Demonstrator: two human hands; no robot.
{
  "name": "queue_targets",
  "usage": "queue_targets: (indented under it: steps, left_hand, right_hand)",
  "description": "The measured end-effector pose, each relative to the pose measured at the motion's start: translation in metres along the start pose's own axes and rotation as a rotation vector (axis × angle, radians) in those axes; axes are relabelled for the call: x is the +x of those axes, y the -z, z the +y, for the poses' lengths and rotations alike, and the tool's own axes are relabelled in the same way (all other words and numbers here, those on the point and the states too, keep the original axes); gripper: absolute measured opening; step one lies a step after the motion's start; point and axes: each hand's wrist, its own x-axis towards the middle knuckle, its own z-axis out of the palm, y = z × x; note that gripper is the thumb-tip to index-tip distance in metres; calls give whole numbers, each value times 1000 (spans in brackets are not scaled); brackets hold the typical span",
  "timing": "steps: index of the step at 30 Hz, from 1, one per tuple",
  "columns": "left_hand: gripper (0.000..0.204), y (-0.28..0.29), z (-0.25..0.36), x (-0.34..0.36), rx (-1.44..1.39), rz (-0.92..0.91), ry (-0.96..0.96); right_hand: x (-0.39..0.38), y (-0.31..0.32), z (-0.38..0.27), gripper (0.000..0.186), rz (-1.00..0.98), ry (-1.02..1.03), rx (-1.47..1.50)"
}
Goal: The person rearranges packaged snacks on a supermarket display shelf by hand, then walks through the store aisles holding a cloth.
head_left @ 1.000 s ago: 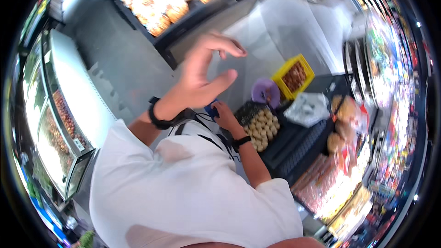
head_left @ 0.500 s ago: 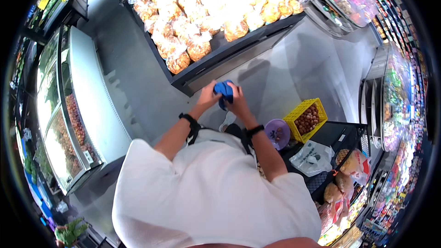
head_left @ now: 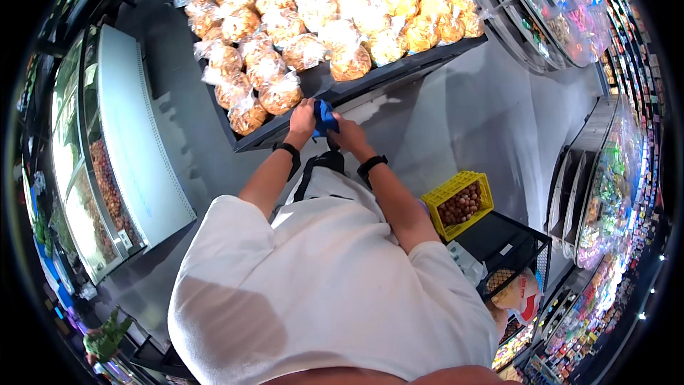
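A blue cloth [head_left: 325,118], bunched up, is held between my two hands in front of my body. My left hand [head_left: 302,121] closes on its left side, and my right hand [head_left: 349,135] grips the right side, with the lower part of the cloth hanging between them. Just beyond my hands is the near edge of a black display table [head_left: 249,140], which bears many clear bags [head_left: 281,93] of round, golden-brown goods. My left hand is close to that edge; whether it touches is hard to make out.
A yellow crate [head_left: 434,207] of brown round produce stands at the right beside a black rack [head_left: 495,237]. Left is a long white-topped display case [head_left: 132,128]. Round tiered stands [head_left: 502,18] and packed shelves line the right. Someone in green [head_left: 105,339] is far off, lower left.
I have moved closer to the display table, and both hands with the blue cloth now lie near its edge. The purple basin by the crate is now mostly hidden behind my arm.
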Motion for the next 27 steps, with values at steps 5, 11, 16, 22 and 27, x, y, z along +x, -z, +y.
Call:
queue_targets:
  steps: [5,11,16,22,27]
  left_hand:
    - [24,-34,38,46,39,-13,-79]
    - [25,-53,62,77,106,-288,-5]
    - [34,-106,100,129,-91,-428,38]
    - [52,-183,189,193,-235,-623,136]
    - [61,-258,207,257,-668,-817,169]
  right_hand:
    - [43,20,72,34,24,-192,20]
    - [89,63,112,30,13,-216,108]
    - [136,85,179,35,227,-371,569]
    - [181,143,259,39,388,-500,281]
    - [208,231,312,41,195,-309,189]
